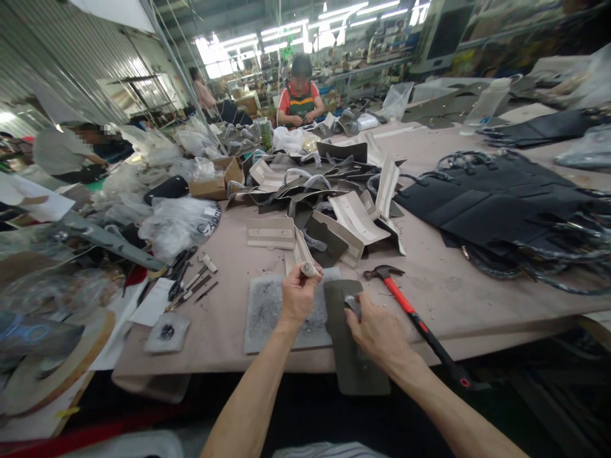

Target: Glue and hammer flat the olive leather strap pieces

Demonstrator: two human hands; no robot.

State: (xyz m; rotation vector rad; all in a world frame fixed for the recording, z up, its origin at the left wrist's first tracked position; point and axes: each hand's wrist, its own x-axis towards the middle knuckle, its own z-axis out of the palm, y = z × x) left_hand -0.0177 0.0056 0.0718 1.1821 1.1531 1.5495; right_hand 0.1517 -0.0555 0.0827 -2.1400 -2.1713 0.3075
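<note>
My left hand (298, 299) is closed around a short whitish cylinder with a round metal-looking end (309, 270), held above a scuffed white board (266, 312) full of dark specks. What kind of tool it is, I cannot make out. To its right, my right hand (379, 327) grips a dark grey-green flat panel (344, 350) at its plastic-wrapped handle (352, 304). The panel overlaps the board's right side and hangs past the table's front edge. A claw hammer with a red and black handle (405, 302) lies right of my right hand.
A heap of similar panels (360, 219) lies beyond the board. Black bag pieces (496, 197) are stacked at right. Scissors (180, 270), thin tools and a small dish (167, 333) lie at left. Plastic bags (176, 222) crowd the left side. A person (300, 95) sits across the table.
</note>
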